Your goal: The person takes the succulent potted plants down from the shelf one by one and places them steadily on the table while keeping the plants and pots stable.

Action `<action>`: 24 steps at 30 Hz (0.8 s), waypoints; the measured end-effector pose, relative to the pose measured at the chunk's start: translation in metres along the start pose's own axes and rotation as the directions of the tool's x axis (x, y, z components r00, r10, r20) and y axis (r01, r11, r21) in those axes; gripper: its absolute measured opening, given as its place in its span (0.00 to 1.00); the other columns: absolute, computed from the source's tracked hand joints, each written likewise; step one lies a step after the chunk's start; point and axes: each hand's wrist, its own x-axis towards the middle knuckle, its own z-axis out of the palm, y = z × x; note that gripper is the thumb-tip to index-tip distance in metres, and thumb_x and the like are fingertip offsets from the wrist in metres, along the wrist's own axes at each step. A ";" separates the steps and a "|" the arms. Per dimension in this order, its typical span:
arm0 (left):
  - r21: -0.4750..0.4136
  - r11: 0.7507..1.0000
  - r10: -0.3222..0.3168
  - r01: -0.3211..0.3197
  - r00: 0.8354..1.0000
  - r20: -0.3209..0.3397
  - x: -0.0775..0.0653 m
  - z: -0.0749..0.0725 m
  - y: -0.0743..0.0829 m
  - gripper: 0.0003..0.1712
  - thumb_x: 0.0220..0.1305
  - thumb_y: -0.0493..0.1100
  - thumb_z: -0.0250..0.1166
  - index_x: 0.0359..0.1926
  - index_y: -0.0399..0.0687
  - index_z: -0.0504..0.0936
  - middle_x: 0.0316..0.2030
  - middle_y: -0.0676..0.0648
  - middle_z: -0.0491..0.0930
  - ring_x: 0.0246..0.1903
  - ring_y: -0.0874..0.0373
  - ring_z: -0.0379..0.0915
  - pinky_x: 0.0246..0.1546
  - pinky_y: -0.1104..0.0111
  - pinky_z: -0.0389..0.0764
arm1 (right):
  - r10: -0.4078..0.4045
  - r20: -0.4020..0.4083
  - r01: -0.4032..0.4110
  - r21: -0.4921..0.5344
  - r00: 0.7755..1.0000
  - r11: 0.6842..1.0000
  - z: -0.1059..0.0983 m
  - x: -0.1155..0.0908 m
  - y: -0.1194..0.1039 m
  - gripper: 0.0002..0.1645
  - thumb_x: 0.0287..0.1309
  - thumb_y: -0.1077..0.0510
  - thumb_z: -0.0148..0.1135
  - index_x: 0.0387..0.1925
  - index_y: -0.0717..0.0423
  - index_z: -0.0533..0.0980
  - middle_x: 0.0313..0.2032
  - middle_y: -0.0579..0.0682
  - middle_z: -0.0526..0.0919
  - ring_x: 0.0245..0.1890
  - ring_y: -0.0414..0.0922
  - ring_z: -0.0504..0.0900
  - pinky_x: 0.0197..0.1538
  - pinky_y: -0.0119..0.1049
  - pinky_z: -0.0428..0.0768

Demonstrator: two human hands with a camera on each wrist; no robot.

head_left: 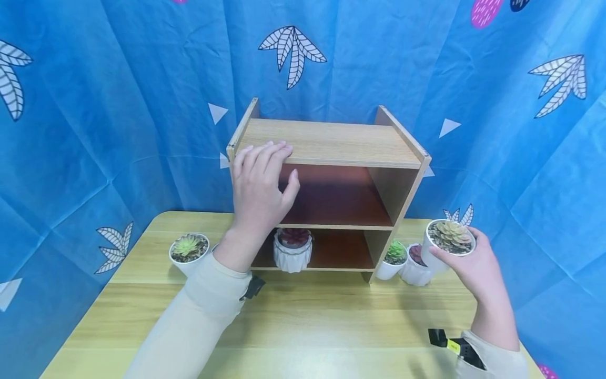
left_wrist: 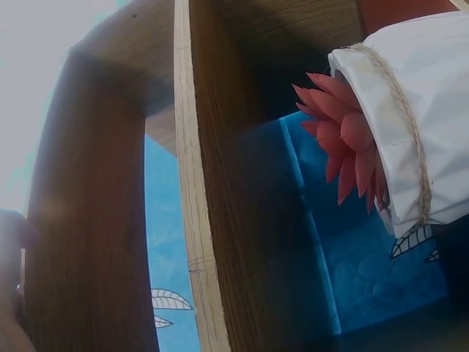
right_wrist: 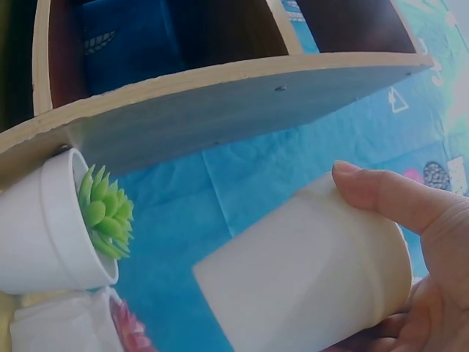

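My right hand (head_left: 485, 268) grips a white pot with a pale green succulent (head_left: 452, 237), raised above the table's right side. In the right wrist view the thumb lies on the rim of this smooth white pot (right_wrist: 308, 271). My left hand (head_left: 262, 184) rests with its fingers extended on the top board of a small wooden shelf (head_left: 331, 139), near its front left. A faceted white pot with a dark red succulent (head_left: 293, 252) stands on the lowest board; the left wrist view shows twine around this pot (left_wrist: 425, 110).
Right of the shelf stand a white pot with a bright green succulent (head_left: 393, 260) and a white pot with a reddish succulent (head_left: 416, 271). Another potted succulent (head_left: 188, 250) is at the left, partly behind my forearm. Blue patterned cloth (head_left: 142, 105) surrounds the wooden table (head_left: 303, 326).
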 end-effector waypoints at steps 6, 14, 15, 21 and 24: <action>0.000 1.000 0.000 0.000 1.000 0.006 0.001 -0.001 0.000 0.23 0.68 0.50 0.55 0.59 0.45 0.80 0.59 0.46 0.80 0.62 0.48 0.70 0.70 0.55 0.57 | 0.047 -0.030 -0.047 0.002 0.998 0.999 0.000 0.004 0.003 0.70 0.54 0.35 0.71 0.77 0.65 0.39 0.70 0.75 0.56 0.65 0.73 0.62 0.56 0.71 0.68; 0.005 1.000 -0.002 0.002 1.000 0.005 0.002 -0.001 -0.001 0.23 0.68 0.50 0.56 0.59 0.46 0.80 0.59 0.46 0.80 0.62 0.48 0.70 0.69 0.55 0.57 | 0.112 -0.076 -0.110 0.033 0.991 0.993 0.002 0.011 0.011 0.71 0.52 0.35 0.71 0.78 0.63 0.39 0.72 0.73 0.53 0.68 0.71 0.59 0.59 0.71 0.66; 0.005 1.000 -0.002 0.002 1.000 0.003 0.002 -0.001 -0.001 0.23 0.68 0.50 0.56 0.59 0.46 0.81 0.59 0.47 0.80 0.62 0.49 0.70 0.70 0.55 0.57 | 0.120 -0.085 -0.116 0.042 0.989 0.992 0.003 0.011 0.013 0.71 0.52 0.35 0.72 0.78 0.62 0.39 0.73 0.72 0.53 0.68 0.71 0.59 0.60 0.70 0.66; 0.007 1.000 -0.004 0.004 1.000 0.006 0.001 -0.002 -0.001 0.23 0.67 0.50 0.56 0.59 0.47 0.81 0.59 0.47 0.80 0.63 0.49 0.70 0.70 0.55 0.57 | 0.182 -0.151 -0.168 0.102 0.972 0.980 0.007 0.016 0.020 0.70 0.51 0.36 0.72 0.79 0.59 0.39 0.75 0.66 0.52 0.71 0.66 0.57 0.65 0.67 0.63; 0.006 1.000 -0.003 0.003 1.000 0.012 0.001 -0.002 -0.001 0.24 0.67 0.50 0.56 0.59 0.47 0.81 0.59 0.47 0.80 0.63 0.49 0.70 0.70 0.55 0.57 | 0.214 -0.177 -0.195 0.117 0.961 0.974 0.009 0.017 0.024 0.70 0.51 0.36 0.72 0.79 0.57 0.39 0.75 0.65 0.52 0.72 0.65 0.56 0.66 0.66 0.62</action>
